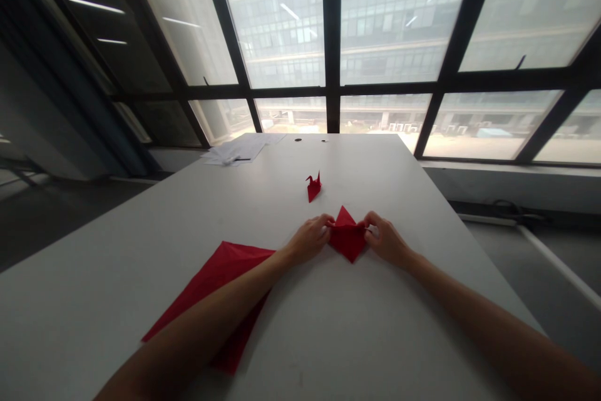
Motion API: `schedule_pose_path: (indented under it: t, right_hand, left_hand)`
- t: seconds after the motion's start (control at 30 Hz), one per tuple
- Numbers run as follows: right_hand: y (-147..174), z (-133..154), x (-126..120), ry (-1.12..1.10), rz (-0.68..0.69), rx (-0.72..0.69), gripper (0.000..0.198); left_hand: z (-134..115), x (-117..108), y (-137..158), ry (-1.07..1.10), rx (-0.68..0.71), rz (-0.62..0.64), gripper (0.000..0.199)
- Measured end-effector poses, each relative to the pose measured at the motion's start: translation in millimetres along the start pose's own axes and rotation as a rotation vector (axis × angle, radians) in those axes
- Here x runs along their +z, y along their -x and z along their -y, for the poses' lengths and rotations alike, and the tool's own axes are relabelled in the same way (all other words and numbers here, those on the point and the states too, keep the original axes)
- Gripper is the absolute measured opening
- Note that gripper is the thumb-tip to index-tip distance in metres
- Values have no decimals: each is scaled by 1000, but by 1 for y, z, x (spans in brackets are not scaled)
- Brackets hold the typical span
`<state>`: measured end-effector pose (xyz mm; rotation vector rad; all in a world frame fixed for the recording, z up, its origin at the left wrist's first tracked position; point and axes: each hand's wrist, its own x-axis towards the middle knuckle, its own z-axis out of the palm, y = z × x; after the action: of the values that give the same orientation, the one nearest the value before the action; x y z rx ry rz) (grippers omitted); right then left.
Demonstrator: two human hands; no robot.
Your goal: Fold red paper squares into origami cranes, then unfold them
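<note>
The left hand [310, 238] and right hand [385, 241] pinch opposite sides of a folded red paper [348, 242] on a white tabletop [366, 338], near a red paper crane [314, 189].

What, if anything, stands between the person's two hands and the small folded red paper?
Nothing visible does: the left hand and the right hand hold the folded red paper at its two sides. The red paper crane stands beyond it, and the large red sheet lies below the left forearm, so neither is in between.
</note>
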<state>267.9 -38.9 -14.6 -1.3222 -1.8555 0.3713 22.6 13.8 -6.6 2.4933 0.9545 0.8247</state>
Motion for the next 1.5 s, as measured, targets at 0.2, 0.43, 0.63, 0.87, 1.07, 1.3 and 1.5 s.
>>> schedule_pose_path:
  t: [0.2,0.43,0.63,0.87,1.07,1.3,1.5]
  right_hand:
    - [0,1,1,-8,-63,-19,11]
    - [0,1,2,-23,-83,-2,7]
    - [1,0,3,-57,-86,9,9]
    - [1,1,3,-53,-78,-12,8]
    - [1,1,3,-131,-41,-64,19]
    - [1,-2,3,-124,-26,-80,24]
    - [0,-5,3,-96,-1,-89,32]
  left_hand:
    - [5,2,1,-22,-66,0,16]
    - [5,0,1,5,-24,16,15]
    - [3,-3,1,20,58,43,24]
    - [2,-3,2,15,42,34,30]
    - [1,0,1,-14,24,28,33]
    - [0,1,-2,-30,98,44,32]
    - [-1,0,-3,-39,66,33,23]
